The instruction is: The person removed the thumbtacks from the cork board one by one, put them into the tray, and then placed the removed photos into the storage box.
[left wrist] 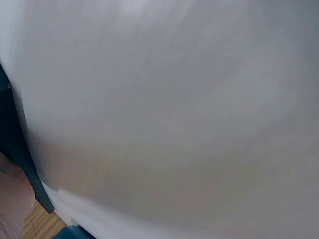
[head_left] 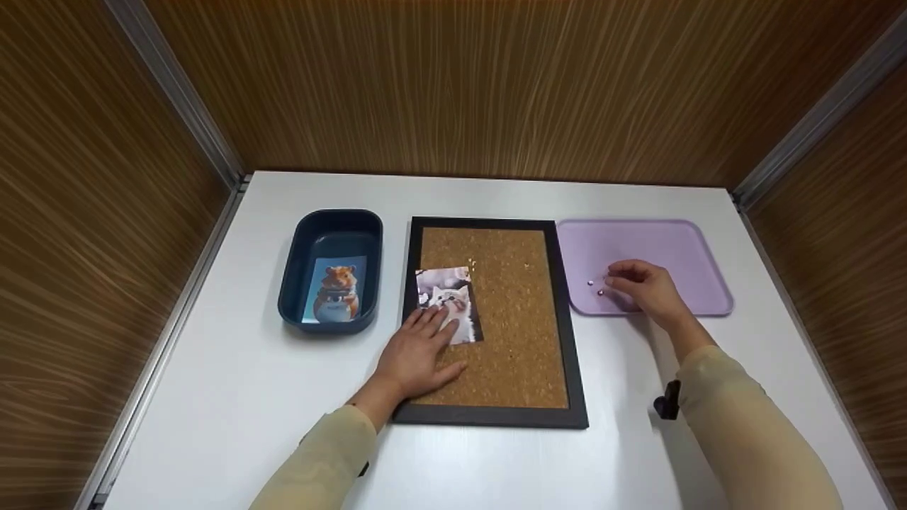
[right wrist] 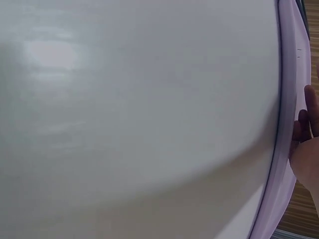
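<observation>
My left hand (head_left: 418,354) lies flat with spread fingers on a kitten photo (head_left: 460,287), pressing it against the framed cork board (head_left: 521,319). The photo sits at the board's left side, its lower left covered by the fingers. Over the lilac tray (head_left: 673,248) is my right hand (head_left: 648,287), thumb and forefinger brought close together; I cannot tell whether a tiny piece is between them. Two small shiny pieces (head_left: 600,292) lie on the tray just left of those fingertips. Small gold bits (head_left: 472,265) show at the photo's upper right corner. In the right wrist view, fingers (right wrist: 311,109) overlap the tray's edge.
A dark blue bin (head_left: 285,301) stands left of the board, with a hamster picture (head_left: 336,294) inside. The board's black frame (head_left: 489,416) meets the tray's left edge. Wood-grain panels (head_left: 453,85) enclose the white table (head_left: 212,397) at the back and sides.
</observation>
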Available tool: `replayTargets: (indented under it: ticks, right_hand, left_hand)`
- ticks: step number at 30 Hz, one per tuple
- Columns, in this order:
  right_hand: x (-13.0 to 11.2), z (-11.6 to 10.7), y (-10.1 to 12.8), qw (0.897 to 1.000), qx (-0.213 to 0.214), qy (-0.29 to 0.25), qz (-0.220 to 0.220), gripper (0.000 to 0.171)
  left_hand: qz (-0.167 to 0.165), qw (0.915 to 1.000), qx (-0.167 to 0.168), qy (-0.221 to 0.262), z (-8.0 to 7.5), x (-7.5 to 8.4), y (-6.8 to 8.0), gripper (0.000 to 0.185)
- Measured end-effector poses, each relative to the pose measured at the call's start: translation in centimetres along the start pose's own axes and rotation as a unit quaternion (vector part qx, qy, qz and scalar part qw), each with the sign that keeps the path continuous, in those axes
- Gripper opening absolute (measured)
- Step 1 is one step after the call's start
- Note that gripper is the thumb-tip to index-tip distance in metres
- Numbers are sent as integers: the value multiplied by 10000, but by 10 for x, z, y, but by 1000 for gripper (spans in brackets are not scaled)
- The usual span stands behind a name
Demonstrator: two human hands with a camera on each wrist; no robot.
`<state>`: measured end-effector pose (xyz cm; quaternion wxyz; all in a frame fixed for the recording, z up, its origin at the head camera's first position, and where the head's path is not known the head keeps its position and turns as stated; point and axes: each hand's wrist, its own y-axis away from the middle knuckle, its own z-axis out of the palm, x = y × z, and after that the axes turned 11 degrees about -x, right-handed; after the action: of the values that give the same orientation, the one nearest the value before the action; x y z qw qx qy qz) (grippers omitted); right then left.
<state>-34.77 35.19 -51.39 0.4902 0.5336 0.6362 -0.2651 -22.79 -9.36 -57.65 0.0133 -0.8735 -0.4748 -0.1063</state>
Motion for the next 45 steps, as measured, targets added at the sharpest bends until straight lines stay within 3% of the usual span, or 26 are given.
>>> replayTargets:
  ticks: [7,13,17,29,36,45]
  right_hand:
    - [-35,9,2,9983,185,370,-406,42]
    - [-56,26,-7,9948,289,360,-907,37]
    - [-68,40,-14,9918,213,246,-1237,36]
    - [-100,86,-32,9864,-205,110,-1627,38]
    - [-108,108,-40,9853,-374,78,-1663,39]
    - [-83,136,-71,9854,-503,68,-1627,40]
  left_hand:
    - [-13,10000,-16,-13,-1,0,0,78]
    - [-3,10000,4,-32,0,0,-1,79]
    - [-11,10000,8,-37,0,0,-1,79]
    - [22,10000,32,-25,-1,0,-1,78]
    - [16,10000,17,57,-2,1,-1,78]
    - [4,10000,-24,25,-2,1,-1,79]
